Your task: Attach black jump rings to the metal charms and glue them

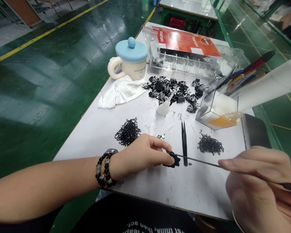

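Between its thumb and fingers my left hand [145, 153] pinches a small black part [176, 160] just above the white tabletop. Fingers closed, my right hand [262, 181] grips a thin dark rod-like tool [203, 161], whose far tip meets the black part. What kind of tool it is I cannot make out. Black tweezers [184, 142] lie just beyond the part. To the left is a pile of small black hooked pieces [128, 132], and a second pile of small dark pieces [210, 144] lies to the right. Some shiny metal bits [161, 137] show behind my left hand.
A cream mug with a blue lid [131, 60] stands at the back left beside a white cloth [122, 92]. Several black-and-metal assemblies [174, 89] are heaped behind a white nozzle bottle [163, 109]. A clear pen holder [218, 113] stands right; clear trays [184, 66] lie behind.
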Motion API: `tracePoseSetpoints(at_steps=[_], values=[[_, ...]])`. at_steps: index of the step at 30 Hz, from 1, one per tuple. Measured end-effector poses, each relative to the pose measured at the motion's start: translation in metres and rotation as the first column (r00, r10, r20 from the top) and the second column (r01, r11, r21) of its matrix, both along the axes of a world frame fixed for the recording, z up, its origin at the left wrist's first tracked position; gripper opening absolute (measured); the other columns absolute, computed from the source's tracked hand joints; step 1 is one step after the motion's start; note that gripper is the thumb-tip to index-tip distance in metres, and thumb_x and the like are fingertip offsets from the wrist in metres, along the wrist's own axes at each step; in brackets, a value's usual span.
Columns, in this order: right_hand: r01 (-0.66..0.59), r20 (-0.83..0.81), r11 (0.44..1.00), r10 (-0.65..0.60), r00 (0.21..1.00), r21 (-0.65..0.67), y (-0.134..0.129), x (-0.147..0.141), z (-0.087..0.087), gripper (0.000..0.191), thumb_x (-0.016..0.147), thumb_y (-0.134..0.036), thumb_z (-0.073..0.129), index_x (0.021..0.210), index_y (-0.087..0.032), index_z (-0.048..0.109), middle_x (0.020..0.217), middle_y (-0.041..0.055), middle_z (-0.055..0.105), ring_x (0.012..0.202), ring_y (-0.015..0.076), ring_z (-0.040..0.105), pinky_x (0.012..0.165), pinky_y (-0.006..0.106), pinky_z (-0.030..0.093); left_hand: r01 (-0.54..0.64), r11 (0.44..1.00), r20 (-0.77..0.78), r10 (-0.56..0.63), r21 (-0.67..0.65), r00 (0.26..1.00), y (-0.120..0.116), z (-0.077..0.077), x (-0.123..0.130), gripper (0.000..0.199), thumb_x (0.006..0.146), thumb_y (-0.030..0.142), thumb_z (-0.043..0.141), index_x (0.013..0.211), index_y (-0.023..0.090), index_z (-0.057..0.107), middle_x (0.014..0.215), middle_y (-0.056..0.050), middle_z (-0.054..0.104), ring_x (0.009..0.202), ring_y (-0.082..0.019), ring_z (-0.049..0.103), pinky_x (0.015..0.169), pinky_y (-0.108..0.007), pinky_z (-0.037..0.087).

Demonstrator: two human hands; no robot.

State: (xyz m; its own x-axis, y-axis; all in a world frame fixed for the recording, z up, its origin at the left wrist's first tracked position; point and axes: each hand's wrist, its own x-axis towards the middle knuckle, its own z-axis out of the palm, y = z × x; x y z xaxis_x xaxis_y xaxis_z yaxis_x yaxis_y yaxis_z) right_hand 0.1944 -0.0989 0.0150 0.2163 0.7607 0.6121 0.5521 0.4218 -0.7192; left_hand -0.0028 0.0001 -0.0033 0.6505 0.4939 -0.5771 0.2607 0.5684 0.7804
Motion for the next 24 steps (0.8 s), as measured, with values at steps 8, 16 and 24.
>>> tracePoseSetpoints(at_steps=[8, 16, 24], values=[[0.001, 0.146, 0.994, 0.015, 0.989, -0.112, 0.008, -0.013, 0.017, 0.014, 0.075, -0.006, 0.060, 0.071, -0.019, 0.062, 0.069, 0.0050, 0.066, 0.067, 0.0175, 0.058, 0.046, 0.029, 0.040, 0.043, 0.998, -0.032, -0.041, 0.056, 0.999, -0.002, -0.002, 0.000, 0.017, 0.064, 0.028, 0.072, 0.073, 0.016, 0.065, 0.048, 0.005, 0.043, 0.051, -0.010, 0.035, 0.054, -0.027, 0.027], [0.067, 0.212, 0.982, -0.028, 0.977, -0.178, 0.007, -0.017, 0.018, 0.012, 0.078, -0.011, 0.060, 0.078, -0.020, 0.068, 0.071, 0.0058, 0.067, 0.067, 0.0167, 0.057, 0.051, 0.030, 0.045, 0.079, 0.996, -0.011, -0.078, 0.049, 0.997, 0.001, -0.001, 0.000, 0.014, 0.068, 0.027, 0.070, 0.073, 0.015, 0.064, 0.049, 0.005, 0.044, 0.053, -0.010, 0.036, 0.055, -0.027, 0.028], [0.036, 0.222, 0.988, -0.001, 0.975, -0.153, 0.004, -0.013, 0.017, 0.012, 0.078, -0.010, 0.060, 0.078, -0.020, 0.067, 0.072, 0.0038, 0.068, 0.069, 0.0150, 0.057, 0.061, 0.030, 0.050, 0.080, 0.996, -0.004, -0.080, 0.039, 0.997, 0.001, -0.002, -0.002, 0.015, 0.067, 0.026, 0.071, 0.076, 0.015, 0.065, 0.050, 0.005, 0.044, 0.054, -0.010, 0.036, 0.057, -0.027, 0.030]])
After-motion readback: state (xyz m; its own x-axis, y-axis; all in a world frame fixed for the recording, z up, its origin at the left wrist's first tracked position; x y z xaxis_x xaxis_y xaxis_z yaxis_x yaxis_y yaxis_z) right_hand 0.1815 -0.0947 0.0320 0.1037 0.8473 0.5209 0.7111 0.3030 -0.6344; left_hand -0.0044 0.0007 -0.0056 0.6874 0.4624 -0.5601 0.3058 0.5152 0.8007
